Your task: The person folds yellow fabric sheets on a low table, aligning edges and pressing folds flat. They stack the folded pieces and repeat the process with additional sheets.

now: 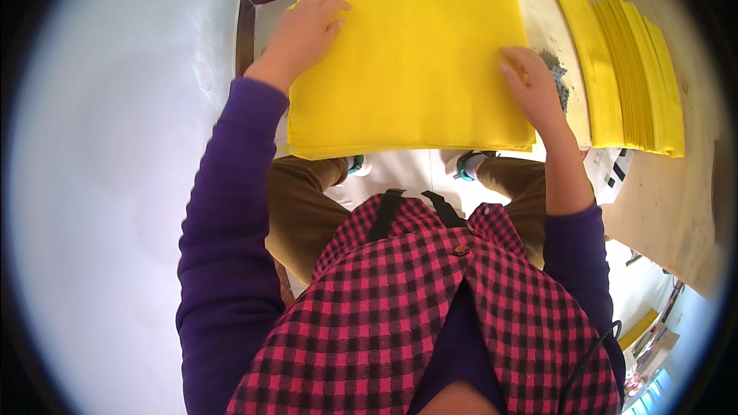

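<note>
A wide stack of yellow sheets, cloth-like in look [407,69], lies flat in front of me, its layered edge facing my lap. My left hand [307,31] rests palm down on its left edge, fingers stretched loosely toward the middle and thumb apart. At the right edge, my right hand [534,88] touches the top sheet with bent fingers. A gap shows between its thumb and forefinger, and I see nothing gripped there. The outer fingers of the right hand are partly hidden.
Several folded yellow pieces [630,77] lie in an overlapping row on the pale wooden table [653,207] to the right. A grey patterned item [557,81] sits behind my right hand. A white wall [115,184] runs along the left. My knees are below the stack's near edge.
</note>
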The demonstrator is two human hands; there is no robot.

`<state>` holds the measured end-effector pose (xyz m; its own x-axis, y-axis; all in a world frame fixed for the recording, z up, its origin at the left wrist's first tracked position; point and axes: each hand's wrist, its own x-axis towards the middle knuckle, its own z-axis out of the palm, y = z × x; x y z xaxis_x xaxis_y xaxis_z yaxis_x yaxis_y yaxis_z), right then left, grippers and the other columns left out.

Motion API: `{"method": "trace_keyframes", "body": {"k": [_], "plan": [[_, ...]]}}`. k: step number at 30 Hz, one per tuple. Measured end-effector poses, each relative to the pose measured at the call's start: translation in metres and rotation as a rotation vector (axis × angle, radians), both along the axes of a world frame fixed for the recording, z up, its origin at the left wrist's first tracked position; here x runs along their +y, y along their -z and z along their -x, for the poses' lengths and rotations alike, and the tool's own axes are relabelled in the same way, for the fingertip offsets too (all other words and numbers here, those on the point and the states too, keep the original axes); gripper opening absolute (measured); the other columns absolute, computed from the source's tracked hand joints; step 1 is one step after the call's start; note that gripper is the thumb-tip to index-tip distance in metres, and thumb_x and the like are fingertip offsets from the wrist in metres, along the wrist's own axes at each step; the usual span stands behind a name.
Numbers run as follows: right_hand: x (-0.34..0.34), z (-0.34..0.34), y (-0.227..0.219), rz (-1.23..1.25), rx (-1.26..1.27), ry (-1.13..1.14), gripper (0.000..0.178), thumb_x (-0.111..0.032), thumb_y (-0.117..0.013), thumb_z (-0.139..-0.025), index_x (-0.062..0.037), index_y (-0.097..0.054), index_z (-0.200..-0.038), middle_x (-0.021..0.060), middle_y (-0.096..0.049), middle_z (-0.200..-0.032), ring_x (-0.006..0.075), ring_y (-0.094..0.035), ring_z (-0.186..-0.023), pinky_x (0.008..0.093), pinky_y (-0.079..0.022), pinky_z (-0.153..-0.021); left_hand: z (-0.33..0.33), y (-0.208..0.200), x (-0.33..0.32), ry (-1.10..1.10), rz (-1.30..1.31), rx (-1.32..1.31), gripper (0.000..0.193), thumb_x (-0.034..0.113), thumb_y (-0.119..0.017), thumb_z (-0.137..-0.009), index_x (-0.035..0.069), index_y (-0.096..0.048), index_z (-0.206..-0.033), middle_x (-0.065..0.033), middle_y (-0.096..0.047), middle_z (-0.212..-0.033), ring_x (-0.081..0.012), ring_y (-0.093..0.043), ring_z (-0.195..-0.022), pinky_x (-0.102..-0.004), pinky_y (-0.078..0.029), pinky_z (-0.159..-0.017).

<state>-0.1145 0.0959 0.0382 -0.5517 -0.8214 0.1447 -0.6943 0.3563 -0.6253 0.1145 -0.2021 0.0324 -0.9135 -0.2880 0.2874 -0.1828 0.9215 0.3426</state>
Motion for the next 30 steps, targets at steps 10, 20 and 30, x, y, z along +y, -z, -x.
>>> {"method": "trace_keyframes", "body": {"k": [10, 20, 30], "plan": [[-0.008, 0.007, 0.004, -0.044, 0.178, -0.043, 0.029, -0.017, -0.061, -0.088, -0.0015, -0.061, -0.113, 0.0156, -0.057, -0.118, 0.0333, -0.05, -0.115, 0.0389, -0.04, -0.099, -0.001, 0.011, 0.0, -0.026, -0.051, -0.019, 0.027, 0.007, -0.052, -0.09, 0.006, -0.059, -0.116, -0.0134, -0.058, -0.118, -0.0315, -0.051, -0.115, -0.0371, -0.039, -0.101], [0.011, -0.006, 0.009, -0.035, 0.165, -0.072, 0.031, -0.015, -0.062, -0.087, -0.0031, -0.06, -0.116, 0.0172, -0.057, -0.12, 0.0338, -0.05, -0.117, 0.0388, -0.039, -0.101, -0.034, 0.007, 0.016, 0.05, -0.171, -0.011, 0.023, 0.005, -0.05, -0.092, 0.004, -0.06, -0.113, -0.0139, -0.059, -0.117, -0.0313, -0.052, -0.115, -0.0372, -0.04, -0.101], [0.048, -0.008, 0.002, 0.049, 0.14, -0.047, 0.03, -0.01, -0.06, -0.089, -0.0013, -0.059, -0.117, 0.0163, -0.058, -0.123, 0.0314, -0.052, -0.118, 0.0371, -0.039, -0.102, -0.085, 0.001, 0.016, -0.259, -0.452, 0.386, 0.025, 0.008, -0.049, -0.095, 0.003, -0.06, -0.116, -0.0123, -0.062, -0.115, -0.0268, -0.058, -0.106, -0.0328, -0.044, -0.093]]}}
